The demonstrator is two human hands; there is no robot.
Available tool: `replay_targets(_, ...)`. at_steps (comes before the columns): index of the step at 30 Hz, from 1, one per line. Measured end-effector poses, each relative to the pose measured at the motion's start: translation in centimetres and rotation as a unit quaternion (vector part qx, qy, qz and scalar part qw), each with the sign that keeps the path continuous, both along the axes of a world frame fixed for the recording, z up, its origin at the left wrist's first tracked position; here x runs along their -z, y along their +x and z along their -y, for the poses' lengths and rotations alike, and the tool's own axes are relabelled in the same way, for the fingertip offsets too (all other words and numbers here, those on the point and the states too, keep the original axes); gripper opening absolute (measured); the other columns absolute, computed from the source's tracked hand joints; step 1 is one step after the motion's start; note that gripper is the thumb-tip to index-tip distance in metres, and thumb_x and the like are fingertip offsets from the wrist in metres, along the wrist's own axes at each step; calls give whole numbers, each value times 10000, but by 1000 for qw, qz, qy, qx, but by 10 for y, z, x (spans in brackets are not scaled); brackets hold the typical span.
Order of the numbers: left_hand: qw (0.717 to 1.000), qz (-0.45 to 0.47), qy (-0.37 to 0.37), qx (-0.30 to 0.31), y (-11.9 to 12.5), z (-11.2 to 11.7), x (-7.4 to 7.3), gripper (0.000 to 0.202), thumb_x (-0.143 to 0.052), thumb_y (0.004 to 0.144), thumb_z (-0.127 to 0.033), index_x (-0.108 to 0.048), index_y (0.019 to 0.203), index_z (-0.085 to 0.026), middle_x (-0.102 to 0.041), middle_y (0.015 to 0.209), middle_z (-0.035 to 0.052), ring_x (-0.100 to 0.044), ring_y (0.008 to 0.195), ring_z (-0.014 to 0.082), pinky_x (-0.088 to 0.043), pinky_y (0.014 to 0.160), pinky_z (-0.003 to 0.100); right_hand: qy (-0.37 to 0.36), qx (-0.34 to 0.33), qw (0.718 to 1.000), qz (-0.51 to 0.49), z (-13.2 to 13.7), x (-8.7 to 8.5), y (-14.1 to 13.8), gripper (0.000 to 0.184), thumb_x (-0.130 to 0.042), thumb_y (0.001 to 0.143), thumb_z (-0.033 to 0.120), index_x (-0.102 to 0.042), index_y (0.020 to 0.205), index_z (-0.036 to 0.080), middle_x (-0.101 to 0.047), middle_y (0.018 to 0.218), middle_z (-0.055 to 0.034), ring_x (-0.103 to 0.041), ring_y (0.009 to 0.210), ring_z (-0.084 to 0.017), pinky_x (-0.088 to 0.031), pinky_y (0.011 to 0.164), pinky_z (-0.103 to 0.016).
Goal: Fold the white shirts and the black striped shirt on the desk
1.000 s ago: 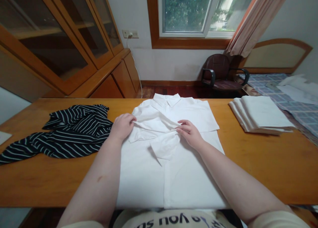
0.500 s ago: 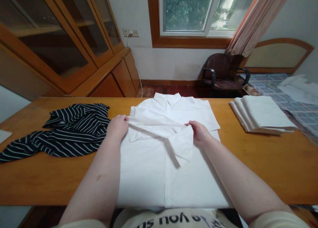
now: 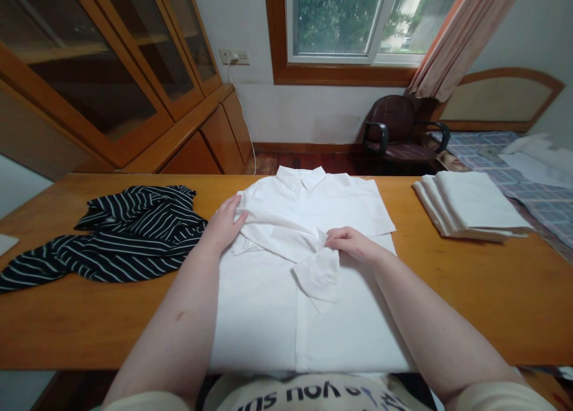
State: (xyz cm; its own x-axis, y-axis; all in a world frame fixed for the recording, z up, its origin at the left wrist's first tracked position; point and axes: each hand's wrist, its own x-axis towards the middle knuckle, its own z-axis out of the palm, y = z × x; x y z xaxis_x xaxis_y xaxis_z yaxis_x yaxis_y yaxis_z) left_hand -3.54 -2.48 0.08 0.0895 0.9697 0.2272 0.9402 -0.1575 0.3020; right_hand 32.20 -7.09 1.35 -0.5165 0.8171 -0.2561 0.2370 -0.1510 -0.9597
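Observation:
A white collared shirt (image 3: 277,315) lies spread on the wooden table (image 3: 470,291), collar at the far edge. Its left sleeve (image 3: 286,238) is folded across the chest. My left hand (image 3: 224,223) rests with fingers stretched out on the shirt's left shoulder fold, beside the striped cloth. My right hand (image 3: 349,244) pinches the sleeve near its cuff (image 3: 317,273) at the shirt's middle, and the cuff end hangs crumpled toward me.
A black-and-white striped garment (image 3: 120,238) lies crumpled on the table's left. A stack of folded white cloths (image 3: 470,205) sits at the right. Beyond the table are a wooden glass-door cabinet (image 3: 111,70), an office chair (image 3: 398,130) and a bed (image 3: 528,166).
My right hand pulled the sleeve out to the right, then brought it back toward the middle and lower. My left hand opened from gripping the shoulder fold to lying flat on it.

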Motion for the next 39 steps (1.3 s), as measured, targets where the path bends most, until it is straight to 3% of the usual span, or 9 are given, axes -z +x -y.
replay_targets(3,997,-14,-52,49,-1,-1,2,500,-434,862,-415,-523,1300,-190,-528,1342,84,-465,1230,249,-333,1049,372,-50,-11,993,-105,-1,5,3,309,-663,709,382,-566,554,133,-506,664,-10,-432,570,-95,-305,515,-233)
replay_targets(5,995,-4,-72,73,0,-1,-1,423,-409,872,-446,-636,1145,-214,-618,1224,63,-533,1142,239,-383,993,348,-86,-15,988,-127,-2,10,6,343,-682,676,402,-543,513,134,-487,593,-1,-402,511,-86,-278,474,-232)
replay_targets(10,994,21,-86,56,4,-1,-3,365,-389,874,-437,-680,876,-218,-681,951,58,-608,891,219,-466,786,309,-156,-45,985,-57,-4,12,8,364,-704,621,378,-471,456,154,-376,434,58,-298,407,-54,-217,416,-219)
replay_targets(14,999,25,-35,-25,7,-6,7,356,-475,817,-367,-625,1071,-168,-623,1102,109,-585,989,239,-452,868,329,-155,-68,985,-14,-1,3,1,387,-695,641,346,-386,479,178,-323,440,84,-264,401,-39,-180,402,-207)
replay_targets(19,993,-29,-57,-95,11,-11,16,681,-522,778,-364,-362,1405,-153,-454,1387,169,-443,1244,344,-358,1011,468,-143,-62,988,8,2,-4,-5,390,-669,665,363,-361,499,190,-297,440,89,-240,396,-38,-162,390,-209)
replay_targets(25,989,-13,-128,-68,2,-40,14,681,-585,665,-283,-497,1335,-196,-575,1285,119,-559,1134,317,-436,939,405,-145,-57,988,10,2,-2,-4,380,-664,657,379,-369,507,192,-316,440,87,-258,392,-42,-169,392,-216)
replay_targets(29,988,31,-112,-102,-6,-66,8,556,-564,695,-352,-596,1213,-152,-640,1169,146,-597,1048,348,-439,905,467,-139,-67,988,8,1,-2,-3,389,-659,664,374,-351,510,194,-302,442,90,-248,399,-41,-167,398,-215)
replay_targets(34,981,19,-69,-181,4,-76,-6,551,-521,750,-408,-568,1228,-138,-538,1301,190,-457,1211,405,-317,991,604,-139,-69,988,-10,1,2,-2,395,-653,677,358,-329,519,197,-281,461,92,-233,416,-41,-153,417,-217)
replay_targets(39,984,-18,-17,-176,17,-70,-1,607,-416,821,-403,-435,1353,-110,-388,1439,185,-328,1315,369,-172,1071,627,-142,-78,985,-56,-2,9,0,409,-663,673,349,-312,527,197,-278,482,91,-222,435,-44,-150,437,-226)
